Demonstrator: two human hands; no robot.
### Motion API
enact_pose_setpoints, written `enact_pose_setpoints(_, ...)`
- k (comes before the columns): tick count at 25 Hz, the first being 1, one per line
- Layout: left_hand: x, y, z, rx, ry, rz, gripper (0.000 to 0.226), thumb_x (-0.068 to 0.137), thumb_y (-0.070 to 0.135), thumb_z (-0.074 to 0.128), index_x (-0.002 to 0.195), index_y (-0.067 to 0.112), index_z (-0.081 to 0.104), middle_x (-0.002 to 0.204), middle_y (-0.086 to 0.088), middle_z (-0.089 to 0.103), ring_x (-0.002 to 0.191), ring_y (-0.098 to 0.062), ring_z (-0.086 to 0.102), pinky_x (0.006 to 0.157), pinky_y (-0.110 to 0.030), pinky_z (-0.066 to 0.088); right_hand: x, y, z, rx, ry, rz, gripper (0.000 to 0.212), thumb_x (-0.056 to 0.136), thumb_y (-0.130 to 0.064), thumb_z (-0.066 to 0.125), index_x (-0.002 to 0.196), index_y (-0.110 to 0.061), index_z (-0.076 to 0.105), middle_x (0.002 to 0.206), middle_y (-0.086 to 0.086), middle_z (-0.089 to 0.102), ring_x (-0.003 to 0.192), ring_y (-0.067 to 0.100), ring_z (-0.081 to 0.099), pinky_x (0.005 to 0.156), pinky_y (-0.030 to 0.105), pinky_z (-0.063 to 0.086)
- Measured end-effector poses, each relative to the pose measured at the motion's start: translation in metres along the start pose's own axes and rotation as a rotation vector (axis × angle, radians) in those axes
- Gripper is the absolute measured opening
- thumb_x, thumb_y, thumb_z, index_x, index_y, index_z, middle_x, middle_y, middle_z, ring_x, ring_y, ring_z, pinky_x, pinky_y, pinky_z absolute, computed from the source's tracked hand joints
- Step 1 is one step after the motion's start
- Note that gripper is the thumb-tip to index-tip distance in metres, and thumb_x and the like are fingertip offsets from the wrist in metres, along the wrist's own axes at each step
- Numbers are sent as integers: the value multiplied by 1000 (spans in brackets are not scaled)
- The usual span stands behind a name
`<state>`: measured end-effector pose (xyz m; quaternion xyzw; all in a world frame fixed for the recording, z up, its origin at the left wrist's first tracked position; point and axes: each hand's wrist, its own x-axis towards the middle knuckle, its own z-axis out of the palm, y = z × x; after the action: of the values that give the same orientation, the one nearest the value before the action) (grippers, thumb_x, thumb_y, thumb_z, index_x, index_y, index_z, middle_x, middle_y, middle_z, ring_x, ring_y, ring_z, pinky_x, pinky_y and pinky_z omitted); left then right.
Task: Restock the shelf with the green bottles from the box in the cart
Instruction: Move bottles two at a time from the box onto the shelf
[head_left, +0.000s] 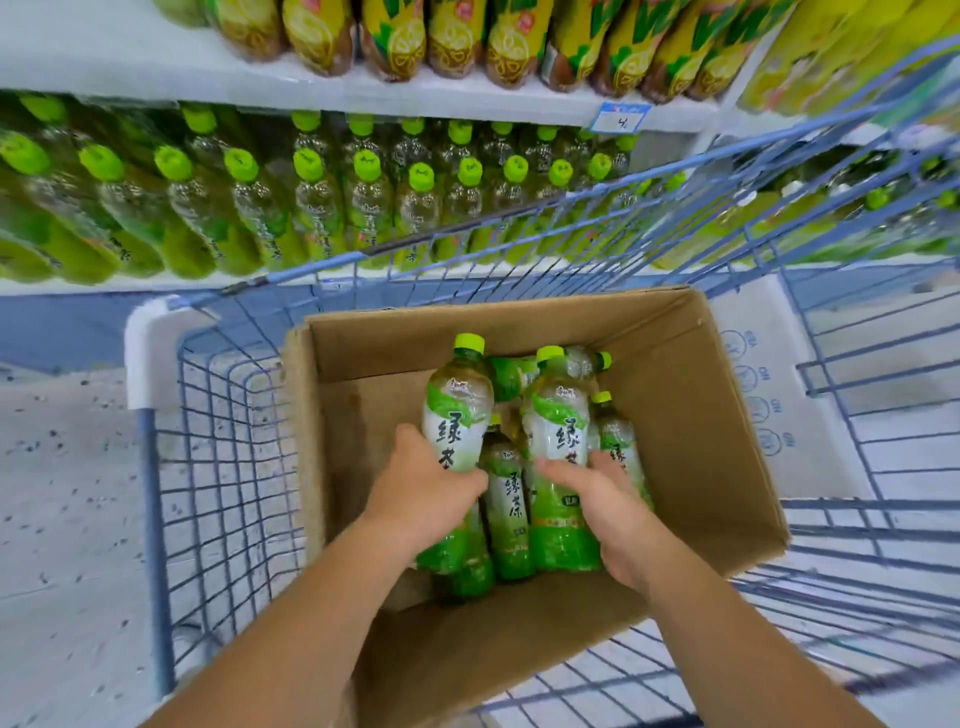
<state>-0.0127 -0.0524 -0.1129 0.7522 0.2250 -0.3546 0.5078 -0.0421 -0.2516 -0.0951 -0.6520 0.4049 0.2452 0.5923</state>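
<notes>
Green bottles (506, 499) heaped in an open cardboard box (685, 374), left hand (426, 499) curled round the left bottle (457, 405), right hand (610, 512) clasping the right bottle (558, 415), box in a blue wire cart (218, 426), stocked shelf (78, 285) just beyond.

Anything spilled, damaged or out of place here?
Nothing stands out. The green tea bottles in the cardboard box lie jumbled but capped, no spill visible; the left hand and right hand each grip one. The shelf bottles stand in orderly rows.
</notes>
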Motion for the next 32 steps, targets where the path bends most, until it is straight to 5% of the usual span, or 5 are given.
enact_pose_setpoints(9, -106, 11, -92, -188, -22, 169, 29, 80, 28, 78, 106, 27, 65, 93, 7, 75, 87, -17, 72, 70, -31, 57, -120, -54, 80, -110, 28, -99, 46, 81, -37, 74, 121, -21, 58, 112, 3, 68, 99, 22, 66, 92, 48, 54)
enact_pose_setpoints(14, -163, 8, -163, -149, 114, 187, 36, 76, 37, 78, 98, 30, 50, 92, 2, 66, 81, -15, 66, 60, -29, 46, -199, -79, 115, -151, 23, -164, 40, 77, -37, 70, 113, -21, 64, 107, 9, 72, 95, 29, 70, 86, 53, 58)
enact_pose_setpoints(18, -200, -11, -244, -116, 237, 255, 38, 73, 35, 81, 91, 33, 48, 89, 9, 64, 76, -5, 63, 55, -25, 41, -247, -92, 161, -183, -25, -231, 38, 77, -35, 69, 111, -19, 63, 102, 11, 73, 85, 27, 73, 63, 39, 60)
enact_pose_setpoints(25, -236, -44, -367, -94, 382, 294, 49, 69, 41, 83, 104, 29, 51, 91, 14, 63, 78, -4, 63, 59, -29, 47, -289, -113, 273, -271, -81, -332, 36, 79, -33, 72, 109, -18, 64, 97, 9, 73, 81, 24, 73, 63, 38, 59)
enact_pose_setpoints(32, -239, -70, -449, -165, 509, 279, 56, 69, 44, 83, 111, 35, 46, 92, 18, 64, 69, 10, 61, 47, -10, 39, -278, -134, 385, -389, -152, -430, 29, 75, -33, 78, 100, -27, 66, 89, -3, 74, 77, 17, 73, 67, 38, 60)
